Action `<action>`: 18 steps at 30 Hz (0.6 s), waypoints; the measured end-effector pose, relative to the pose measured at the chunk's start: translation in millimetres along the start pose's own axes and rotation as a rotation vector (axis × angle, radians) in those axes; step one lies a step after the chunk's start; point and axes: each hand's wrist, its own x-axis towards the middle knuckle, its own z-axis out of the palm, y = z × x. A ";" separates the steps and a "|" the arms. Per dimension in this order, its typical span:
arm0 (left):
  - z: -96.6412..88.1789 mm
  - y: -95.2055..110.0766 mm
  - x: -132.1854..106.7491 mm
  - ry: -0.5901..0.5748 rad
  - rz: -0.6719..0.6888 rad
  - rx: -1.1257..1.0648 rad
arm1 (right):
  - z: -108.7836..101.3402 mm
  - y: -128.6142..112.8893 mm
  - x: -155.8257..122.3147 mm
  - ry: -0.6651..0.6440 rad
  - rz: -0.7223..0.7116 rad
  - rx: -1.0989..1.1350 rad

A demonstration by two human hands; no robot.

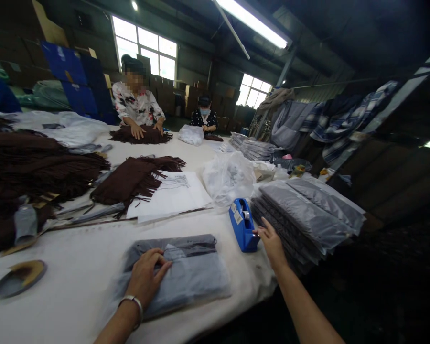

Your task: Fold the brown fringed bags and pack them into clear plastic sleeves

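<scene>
A folded grey textile in a clear plastic bag (197, 274) lies flat on the table in front of me. My left hand (146, 274), with a bracelet at the wrist, rests on it, fingers curled and the thumb near the index finger at the bag's flap. To the right stands a blue tape dispenser (242, 229) with a roll in it. My right hand (272, 243) is at its near cutting end, fingers stretched and apart. Whether a fingertip touches the tape is too small to tell.
Bagged grey textiles (308, 210) are stacked at the right edge. Brown fringed scarves (129, 179) lie left, near a printed paper sheet (179, 196). A tape roll (19, 278) lies front left. Crumpled plastic bags (229, 174) sit mid-table. Two people (138, 105) work at the far side.
</scene>
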 end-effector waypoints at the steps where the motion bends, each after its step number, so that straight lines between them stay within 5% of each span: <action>1: 0.1 0.3 -0.4 0.002 -0.004 -0.004 | 1.6 1.6 -7.0 0.036 -0.004 0.013; 10: -1.9 8.9 -4.5 0.025 -0.059 0.019 | -14.2 25.1 -48.8 0.136 -0.011 -0.276; 13: -1.1 9.4 -5.4 0.025 -0.051 0.008 | 5.2 -7.0 -55.1 -0.200 -0.192 -0.198; 15: -0.7 9.3 -5.9 0.034 -0.045 0.005 | 32.8 -38.1 -58.6 -0.560 -0.363 -0.141; 18: -0.7 9.6 -6.2 0.047 -0.038 0.008 | 82.6 -77.5 -54.7 -0.902 -0.571 -0.171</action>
